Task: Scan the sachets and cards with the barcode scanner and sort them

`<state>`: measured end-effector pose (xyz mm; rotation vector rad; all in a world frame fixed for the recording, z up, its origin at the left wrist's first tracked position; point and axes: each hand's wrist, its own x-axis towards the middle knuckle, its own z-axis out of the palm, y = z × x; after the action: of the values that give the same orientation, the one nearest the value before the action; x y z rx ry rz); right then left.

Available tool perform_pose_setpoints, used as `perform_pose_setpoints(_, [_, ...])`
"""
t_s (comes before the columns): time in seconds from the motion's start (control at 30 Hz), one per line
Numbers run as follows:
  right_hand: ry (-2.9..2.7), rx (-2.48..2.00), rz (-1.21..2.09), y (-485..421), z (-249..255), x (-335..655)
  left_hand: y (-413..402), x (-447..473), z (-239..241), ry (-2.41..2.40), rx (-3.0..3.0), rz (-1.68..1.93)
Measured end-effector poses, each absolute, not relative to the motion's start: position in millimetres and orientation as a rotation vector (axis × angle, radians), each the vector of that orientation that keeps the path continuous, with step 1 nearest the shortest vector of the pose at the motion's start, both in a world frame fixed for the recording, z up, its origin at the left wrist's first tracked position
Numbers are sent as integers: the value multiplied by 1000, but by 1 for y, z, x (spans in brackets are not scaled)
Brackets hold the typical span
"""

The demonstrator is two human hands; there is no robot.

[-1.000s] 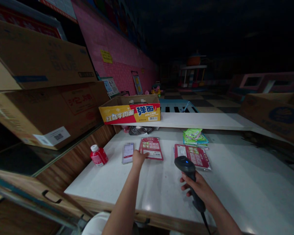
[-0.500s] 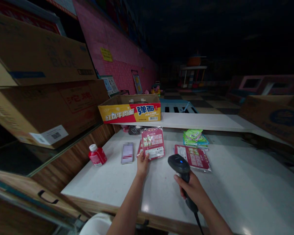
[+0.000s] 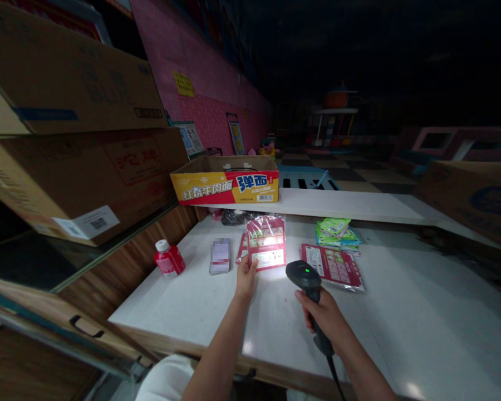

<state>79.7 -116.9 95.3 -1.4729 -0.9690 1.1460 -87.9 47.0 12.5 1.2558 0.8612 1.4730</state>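
Pink brick walling [image 3: 211,122] and a darkened hall are seen beyond a white worktop [image 3: 175,306], flanked at left by stacked brown cardboard boxes [image 3: 79,184]. A red plastic bottle with a white cap [image 3: 169,262] and a flat rectangular phone [image 3: 220,255] are held by neither of the hands. Next, a flat red packet in clear film [image 3: 242,248], presumably unscanned, is partly covered by a matching glossy red packet [image 3: 266,236], pinched at its lower left by the left hand [image 3: 246,278]. Its white label is brightly lit; a scan is judged under way. A black pistol-shaped scanner [image 3: 304,274], showing green, is gripped in the right hand [image 3: 323,314]. Beyond, another red packet [image 3: 334,266] and bright green-and-blue packets [image 3: 334,229] are laid out; whether these have been scanned cannot be told.
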Motion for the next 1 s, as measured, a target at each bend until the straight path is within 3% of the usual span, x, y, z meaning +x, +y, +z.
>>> perform_pose_setpoints(0.5, [-861, -1437, 1169, -128, 95, 97, 42, -89, 21, 834, 1031, 1526])
perform_pose_setpoints(1.0, [-593, -1341, 980, -170, 127, 153, 37, -23, 83, 722, 976, 1357])
